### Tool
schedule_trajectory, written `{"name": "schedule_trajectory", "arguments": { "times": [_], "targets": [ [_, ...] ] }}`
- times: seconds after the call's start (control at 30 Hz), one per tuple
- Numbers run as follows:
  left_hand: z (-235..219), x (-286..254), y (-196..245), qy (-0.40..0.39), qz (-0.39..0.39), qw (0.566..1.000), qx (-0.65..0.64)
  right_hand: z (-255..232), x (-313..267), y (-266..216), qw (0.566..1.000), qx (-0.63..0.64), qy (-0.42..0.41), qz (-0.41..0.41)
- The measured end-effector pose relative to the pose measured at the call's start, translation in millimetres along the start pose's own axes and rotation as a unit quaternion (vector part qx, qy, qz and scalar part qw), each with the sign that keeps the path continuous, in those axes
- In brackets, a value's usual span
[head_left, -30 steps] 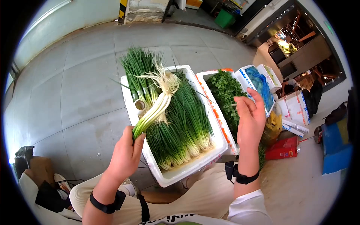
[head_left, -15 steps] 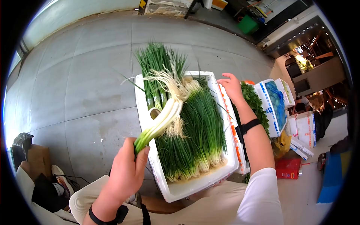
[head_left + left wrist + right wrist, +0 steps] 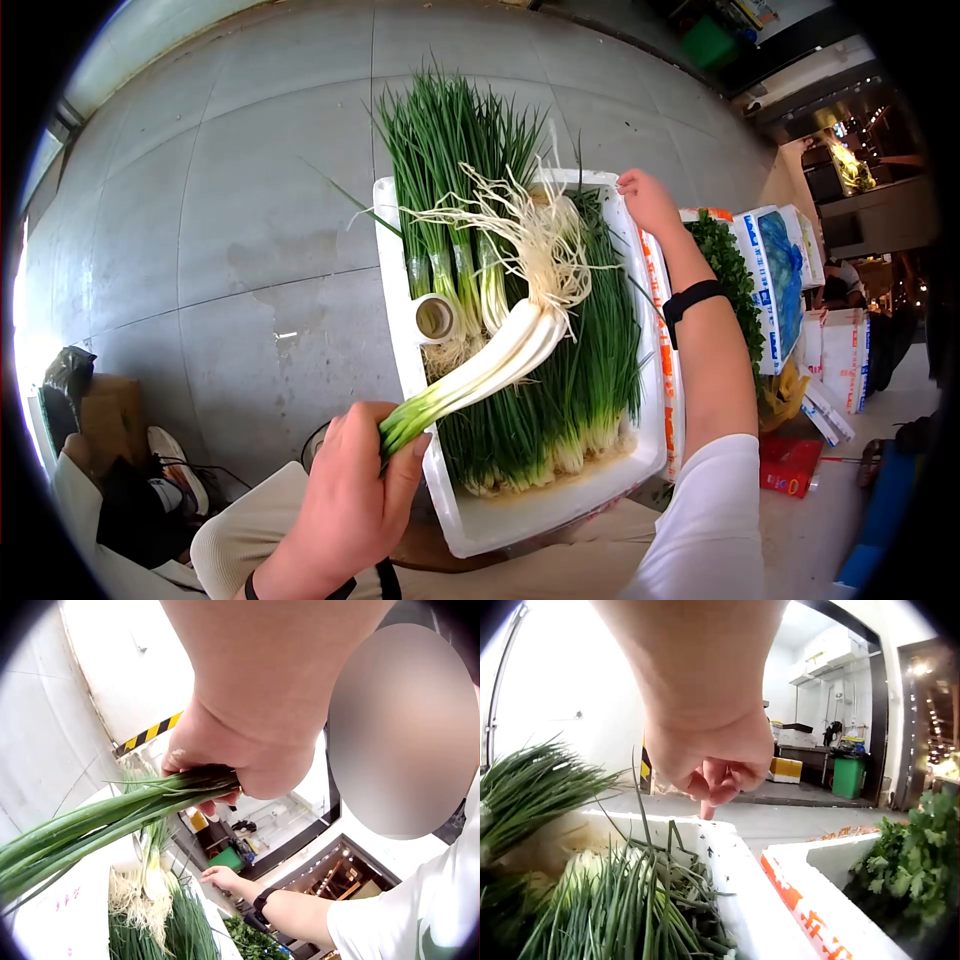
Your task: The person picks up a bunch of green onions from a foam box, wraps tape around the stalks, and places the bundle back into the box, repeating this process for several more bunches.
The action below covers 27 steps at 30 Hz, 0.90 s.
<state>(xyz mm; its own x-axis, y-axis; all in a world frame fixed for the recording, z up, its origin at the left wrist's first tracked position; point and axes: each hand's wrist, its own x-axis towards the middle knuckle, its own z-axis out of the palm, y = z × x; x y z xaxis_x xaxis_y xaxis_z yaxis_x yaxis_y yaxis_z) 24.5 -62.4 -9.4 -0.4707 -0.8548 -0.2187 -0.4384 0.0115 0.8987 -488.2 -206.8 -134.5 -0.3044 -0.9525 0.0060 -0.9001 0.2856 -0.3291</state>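
In the head view my left hand (image 3: 355, 490) grips a bunch of spring onions (image 3: 490, 375) by its green part, the white stalks and stringy roots slanting up over the white foam box (image 3: 395, 240). Its long green leaves (image 3: 90, 825) trail from the hand in the left wrist view. My right hand (image 3: 652, 205) is at the box's far right corner, fingers loosely bent, one pointing down close by the rim in the right wrist view. Inside the box lie rows of spring onions (image 3: 600, 330) and taped bundles (image 3: 440, 190). A tape roll (image 3: 432, 318) sits by the left rim.
A second foam box (image 3: 802, 892) with leafy herbs (image 3: 725, 260) stands close on the right. Beyond it are a box with a blue bag (image 3: 780, 255), a yellow bag (image 3: 785, 395) and a red container (image 3: 790, 465). A cardboard box (image 3: 110, 415) stands at left.
My right hand has moved from above the herbs, where it pinched something small and pale, to the box's far right corner. My left hand still holds the bunch, now slanted further to the right.
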Motion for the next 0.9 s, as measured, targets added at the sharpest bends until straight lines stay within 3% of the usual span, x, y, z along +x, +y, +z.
{"name": "schedule_trajectory", "arguments": {
  "times": [0.03,0.1,0.13,0.2,0.23,0.3,0.33,0.4,0.43,0.5,0.53,0.57,0.63,0.9],
  "targets": [
    [1.6,-0.2,-3.7,0.014,0.031,0.999,0.026,-1.4,-0.2,2.3,1.0,0.001,-0.001,0.001],
    [2.2,-0.8,-7.2,0.03,0.064,0.996,0.05,-10.0,1.2,2.3,0.952,0.241,-0.091,0.163],
    [2.0,-1.2,-8.0,0.031,0.066,0.996,0.054,-15.6,-3.5,-6.2,0.953,0.241,-0.091,0.162],
    [1.9,-2.7,-8.8,0.032,0.067,0.996,0.057,-21.5,-16.3,-19.2,0.845,0.449,-0.105,0.273],
    [1.8,-3.2,-8.8,0.032,0.065,0.996,0.055,-20.3,-16.9,-18.3,0.845,0.449,-0.104,0.272],
    [1.5,-4.3,-9.3,0.031,0.063,0.996,0.053,-15.2,-18.3,-16.3,0.76,0.557,-0.093,0.322],
    [1.2,-5.0,-9.8,0.032,0.057,0.997,0.051,-13.2,-18.1,-16.3,0.76,0.557,-0.092,0.321],
    [0.6,-6.1,-10.0,0.034,0.052,0.997,0.05,-7.4,-15.3,-17.1,0.696,0.609,-0.107,0.366],
    [-0.1,-6.0,-9.8,0.031,0.048,0.997,0.048,-2.3,-11.7,-15.0,0.696,0.61,-0.108,0.364],
    [-1.9,-5.9,-7.5,0.03,0.044,0.997,0.047,12.0,-4.2,-7.3,0.63,0.654,-0.135,0.397],
    [-3.1,-6.0,-4.4,0.017,0.007,1.0,0.024,19.1,-0.3,-2.7,0.63,0.655,-0.137,0.394],
    [-3.6,-5.6,-2.5,0.005,-0.031,1.0,0.002,26.3,3.5,1.5,0.597,0.673,-0.134,0.416],
    [-2.5,-3.8,-4.3,0.007,-0.027,1.0,0.008,31.9,11.5,-1.1,0.547,0.697,-0.129,0.445],
    [-0.4,1.1,-2.1,-0.008,-0.012,1.0,0.022,31.7,28.4,-0.2,0.49,0.778,-0.108,0.379]
  ]
}}
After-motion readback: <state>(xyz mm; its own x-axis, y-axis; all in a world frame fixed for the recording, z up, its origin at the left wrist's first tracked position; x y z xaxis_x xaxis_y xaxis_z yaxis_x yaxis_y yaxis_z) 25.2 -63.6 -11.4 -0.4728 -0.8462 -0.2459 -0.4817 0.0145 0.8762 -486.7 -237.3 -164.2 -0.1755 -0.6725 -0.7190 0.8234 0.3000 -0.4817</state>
